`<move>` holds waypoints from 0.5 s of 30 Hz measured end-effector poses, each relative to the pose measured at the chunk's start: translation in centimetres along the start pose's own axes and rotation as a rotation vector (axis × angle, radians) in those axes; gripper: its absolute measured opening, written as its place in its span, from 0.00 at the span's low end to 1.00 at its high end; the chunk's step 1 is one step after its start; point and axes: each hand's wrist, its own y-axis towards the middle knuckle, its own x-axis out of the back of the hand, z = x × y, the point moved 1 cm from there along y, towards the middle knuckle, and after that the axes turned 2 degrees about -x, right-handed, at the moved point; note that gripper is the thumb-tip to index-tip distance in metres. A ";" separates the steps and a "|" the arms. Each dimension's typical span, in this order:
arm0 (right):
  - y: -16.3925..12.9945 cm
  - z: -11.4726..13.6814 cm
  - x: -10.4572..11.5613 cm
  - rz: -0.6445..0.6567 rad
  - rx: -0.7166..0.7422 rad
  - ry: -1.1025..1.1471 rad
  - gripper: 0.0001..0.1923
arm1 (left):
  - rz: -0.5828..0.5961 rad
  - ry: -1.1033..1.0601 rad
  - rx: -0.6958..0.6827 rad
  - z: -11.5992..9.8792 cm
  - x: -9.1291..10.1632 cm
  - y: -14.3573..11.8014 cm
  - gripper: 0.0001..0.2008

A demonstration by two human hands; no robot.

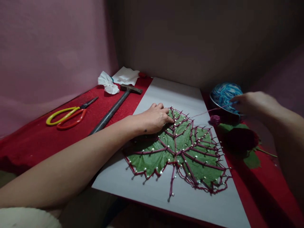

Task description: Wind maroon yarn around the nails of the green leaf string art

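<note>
A green leaf (pixel 154 161) lies on a white board (pixel 175 88), ringed by several small nails, with purple yarn (pixel 187 163) strung along its veins and edge. My left hand (pixel 154 118) rests palm down at the leaf's upper left, its fingers bent and a little apart, touching the leaf and strung nails. From the leaf's top a thin strand runs right towards my right hand (pixel 254 103), which is raised in front of the blue yarn ball (pixel 224 93). Its fingers are pinched together, apparently on that strand; their tips are dim. Beside the board sits a small purple yarn ball (pixel 215 119).
Left on the red cloth (pixel 30 142) lie yellow-and-red-handled scissors (pixel 71 115), a hammer (pixel 116 107) and crumpled white tissue (pixel 108 83). The blue yarn sits in a metal bowl (pixel 213 100) at right, above a dark red ball (pixel 242 139) and loose green leaves (pixel 252 160). Walls stand behind.
</note>
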 end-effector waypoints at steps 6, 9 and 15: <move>-4.1 6.3 -0.6 0.033 0.385 0.223 0.22 | -0.031 -0.006 -0.024 0.2 -0.3 -0.1 0.24; -6.5 10.1 0.1 -0.064 0.629 0.455 0.15 | -0.036 -0.015 -0.024 0.1 -0.2 -0.1 0.25; -7.2 13.0 -0.7 -0.032 0.666 0.349 0.11 | -0.005 -0.005 -0.002 -0.1 0.1 -0.1 0.25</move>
